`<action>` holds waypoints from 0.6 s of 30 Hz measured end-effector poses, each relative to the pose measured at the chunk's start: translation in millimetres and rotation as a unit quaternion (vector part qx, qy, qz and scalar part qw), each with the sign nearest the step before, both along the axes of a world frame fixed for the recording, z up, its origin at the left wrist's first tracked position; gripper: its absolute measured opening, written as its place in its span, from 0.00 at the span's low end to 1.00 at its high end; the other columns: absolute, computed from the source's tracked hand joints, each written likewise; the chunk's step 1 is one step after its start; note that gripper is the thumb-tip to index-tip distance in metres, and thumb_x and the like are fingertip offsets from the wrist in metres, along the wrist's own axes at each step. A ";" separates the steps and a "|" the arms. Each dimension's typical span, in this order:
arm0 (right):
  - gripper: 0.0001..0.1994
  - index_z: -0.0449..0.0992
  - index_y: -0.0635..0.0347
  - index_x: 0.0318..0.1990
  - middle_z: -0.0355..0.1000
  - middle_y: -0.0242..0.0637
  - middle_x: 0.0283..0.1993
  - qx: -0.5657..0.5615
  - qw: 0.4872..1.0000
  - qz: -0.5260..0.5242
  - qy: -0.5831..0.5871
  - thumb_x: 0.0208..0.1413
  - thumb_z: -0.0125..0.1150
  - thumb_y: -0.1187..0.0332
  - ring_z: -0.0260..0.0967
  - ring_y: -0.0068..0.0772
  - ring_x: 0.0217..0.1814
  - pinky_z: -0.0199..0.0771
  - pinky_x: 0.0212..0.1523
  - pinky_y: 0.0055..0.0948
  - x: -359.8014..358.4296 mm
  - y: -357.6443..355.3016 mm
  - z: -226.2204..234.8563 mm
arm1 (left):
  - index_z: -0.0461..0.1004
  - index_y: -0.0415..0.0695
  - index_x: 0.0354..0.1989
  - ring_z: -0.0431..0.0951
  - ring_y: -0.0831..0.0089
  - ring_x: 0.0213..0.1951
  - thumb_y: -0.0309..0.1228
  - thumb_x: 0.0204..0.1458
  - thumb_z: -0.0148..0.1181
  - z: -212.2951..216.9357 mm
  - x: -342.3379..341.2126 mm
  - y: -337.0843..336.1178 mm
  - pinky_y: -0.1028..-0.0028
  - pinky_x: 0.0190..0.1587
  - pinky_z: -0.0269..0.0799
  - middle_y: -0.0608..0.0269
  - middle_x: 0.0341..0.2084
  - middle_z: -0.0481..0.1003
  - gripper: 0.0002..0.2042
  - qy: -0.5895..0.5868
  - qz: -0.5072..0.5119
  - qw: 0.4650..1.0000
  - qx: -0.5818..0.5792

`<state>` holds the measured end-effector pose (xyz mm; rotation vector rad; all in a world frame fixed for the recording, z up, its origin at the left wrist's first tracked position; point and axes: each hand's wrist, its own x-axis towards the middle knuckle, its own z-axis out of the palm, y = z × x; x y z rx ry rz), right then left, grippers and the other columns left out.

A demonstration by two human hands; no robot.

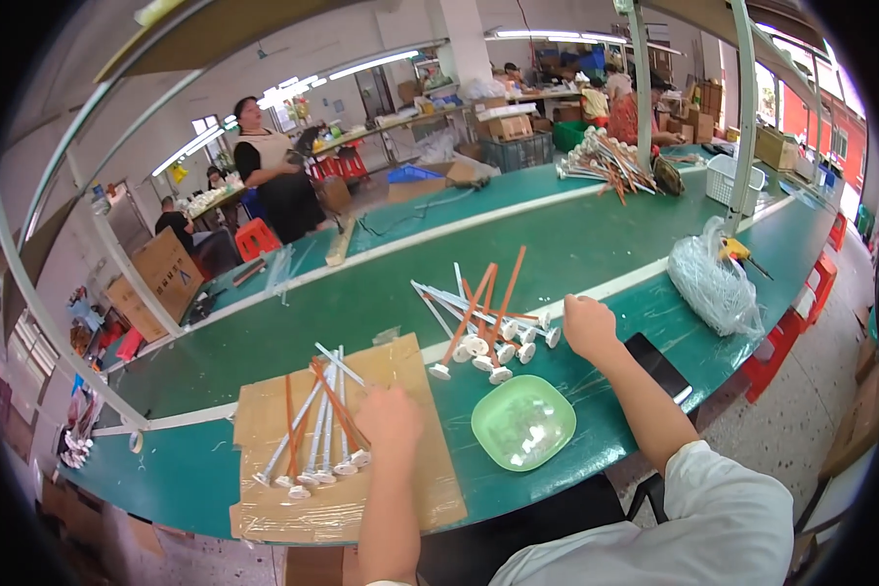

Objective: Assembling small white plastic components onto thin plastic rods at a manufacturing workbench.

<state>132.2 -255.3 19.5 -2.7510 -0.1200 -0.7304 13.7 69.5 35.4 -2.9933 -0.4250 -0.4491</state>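
My left hand [389, 420] is over the right half of the cardboard sheet [415, 493], its fingers curled in just beside the upper part of a fan of rods [324, 420]. From above I see only the back of that hand, so I cannot tell whether it is clamped on a rod. My right hand [588, 330] is drawn into a loose fist near the pale strip [620, 284] along the green desk [190, 493]; I cannot tell whether anything is pinched inside it.

The fanned rods, some orange-brown and some pale, lie on the cardboard with their round white ends toward the desk's near edge. The sheet itself reaches that edge. To its right is a second heap of rods [477, 345], lying between my hands, its tips pointing toward the desk's far side and its white ends bunched close to my right fist.

Nearer the front edge I have a light-green bowl [490, 449] with small clear pieces in it. A black phone [657, 366] lies beside my right forearm by the same edge, and toward the desk's right end is a filled clear plastic bag [711, 288], with a yellow tool [735, 250] next to it.
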 end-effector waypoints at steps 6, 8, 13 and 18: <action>0.09 0.79 0.58 0.36 0.77 0.44 0.34 -0.010 1.000 0.026 0.009 0.49 0.62 0.64 0.77 0.52 0.37 0.78 0.36 0.48 -2.8 -1.1 -6.1 | 0.79 0.42 0.46 0.75 0.48 0.52 0.43 0.55 0.59 -4.1 7.1 -15.8 0.45 0.55 0.70 0.45 0.48 0.75 0.19 -0.034 -0.080 0.995 -0.048; 0.09 0.79 0.58 0.34 0.77 0.43 0.33 -0.007 0.999 0.032 -0.007 0.50 0.63 0.63 0.77 0.51 0.36 0.78 0.35 0.47 -4.1 6.2 -2.6 | 0.76 0.48 0.54 0.72 0.48 0.56 0.45 0.56 0.59 -20.8 14.2 -13.1 0.44 0.60 0.63 0.45 0.53 0.73 0.21 -0.127 -0.177 0.975 -0.043; 0.08 0.80 0.58 0.31 0.77 0.41 0.30 -0.006 0.994 0.070 -0.087 0.50 0.64 0.63 0.77 0.49 0.32 0.77 0.33 0.44 -12.0 19.0 7.4 | 0.74 0.57 0.57 0.73 0.53 0.56 0.41 0.56 0.59 -48.4 31.3 -8.9 0.47 0.59 0.64 0.48 0.55 0.72 0.19 -0.136 -0.289 0.948 0.011; 0.07 0.77 0.57 0.27 0.75 0.39 0.26 0.031 0.971 0.164 -0.171 0.50 0.64 0.65 0.75 0.45 0.27 0.75 0.26 0.44 -30.2 26.4 12.3 | 0.74 0.54 0.53 0.77 0.54 0.50 0.37 0.56 0.57 -43.3 30.4 -16.8 0.46 0.61 0.62 0.50 0.45 0.77 0.15 -0.025 -0.283 0.957 -0.061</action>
